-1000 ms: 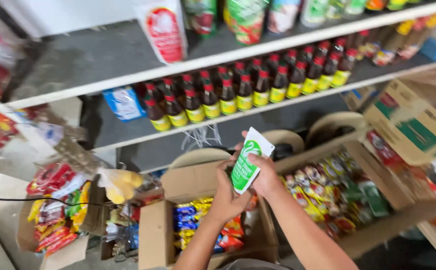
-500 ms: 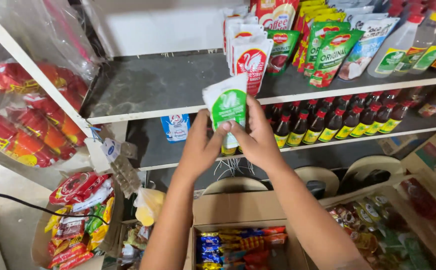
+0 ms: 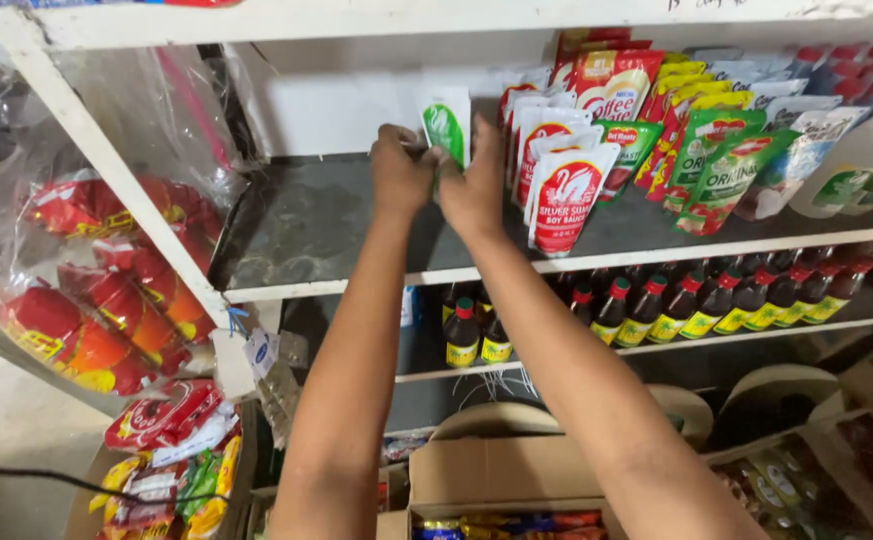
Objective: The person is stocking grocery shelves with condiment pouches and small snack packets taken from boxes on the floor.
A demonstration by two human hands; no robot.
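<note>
Both of my hands reach up to a dark shelf [image 3: 317,225] and grip a white and green pouch [image 3: 446,128]. My left hand [image 3: 400,172] holds its left edge and my right hand [image 3: 475,185] its right edge. The pouch stands upright near the back of the shelf, just left of a row of white pouches with red emblems [image 3: 564,195]. Its lower part is hidden behind my fingers.
Green, red and clear pouches [image 3: 722,160] fill the shelf to the right. Dark sauce bottles with yellow labels [image 3: 697,305] line the shelf below. Hanging bags of red snack packs [image 3: 107,290] are at the left. Open cardboard boxes [image 3: 497,480] sit at the bottom.
My hands have lifted the green pouch from above the cardboard box up past the bottle shelf and onto the upper shelf beside the white pouches.
</note>
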